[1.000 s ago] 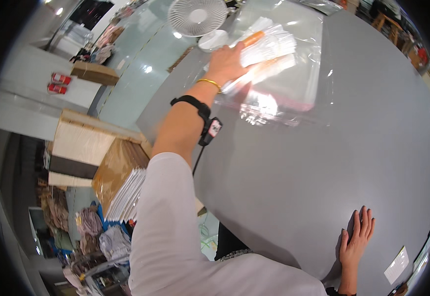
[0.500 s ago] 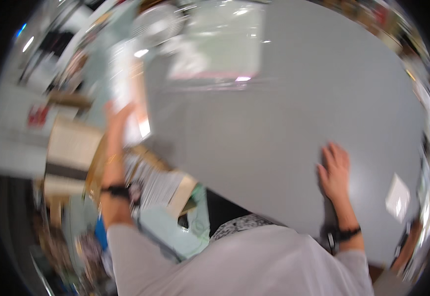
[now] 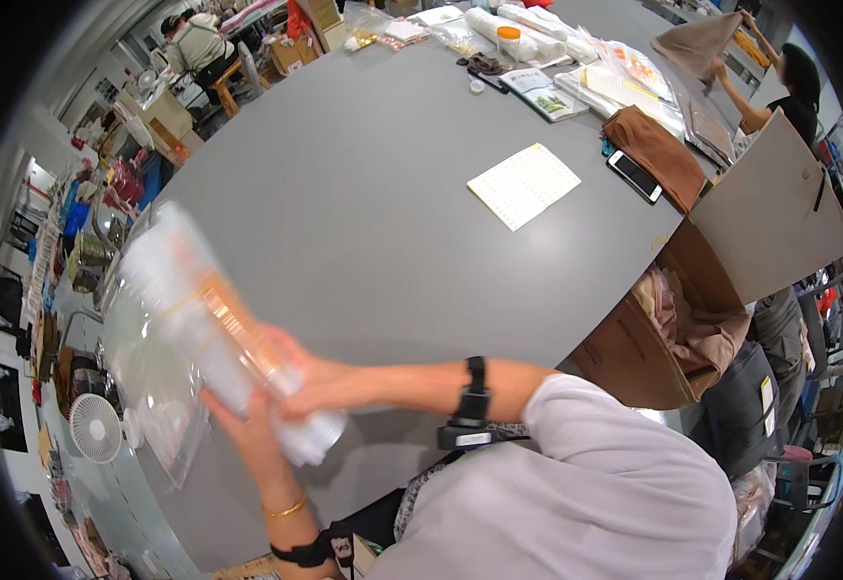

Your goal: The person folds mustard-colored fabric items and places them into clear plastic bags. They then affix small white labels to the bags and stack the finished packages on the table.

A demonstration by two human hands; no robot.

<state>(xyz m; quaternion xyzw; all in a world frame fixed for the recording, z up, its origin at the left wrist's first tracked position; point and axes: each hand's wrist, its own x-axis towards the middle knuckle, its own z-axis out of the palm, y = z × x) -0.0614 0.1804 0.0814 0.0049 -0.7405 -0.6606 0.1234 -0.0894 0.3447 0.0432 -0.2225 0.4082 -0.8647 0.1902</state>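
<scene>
Your 2 hands are together, clamped round the near part of the blurred white bundle (image 3: 211, 343), left hand (image 3: 255, 440) nearer you than right hand (image 3: 313, 383). Its long axis slants forward-left over the table (image 3: 373, 242), clear bags (image 3: 141, 353) to its left.

Bundle (image 3: 232, 324) left of sheet (image 3: 524, 187), phone (image 3: 635, 176) to its right

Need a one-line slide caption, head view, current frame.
Left hand and right hand hold a motion-blurred white-and-orange bundle over a gray table, near clear plastic.
</scene>
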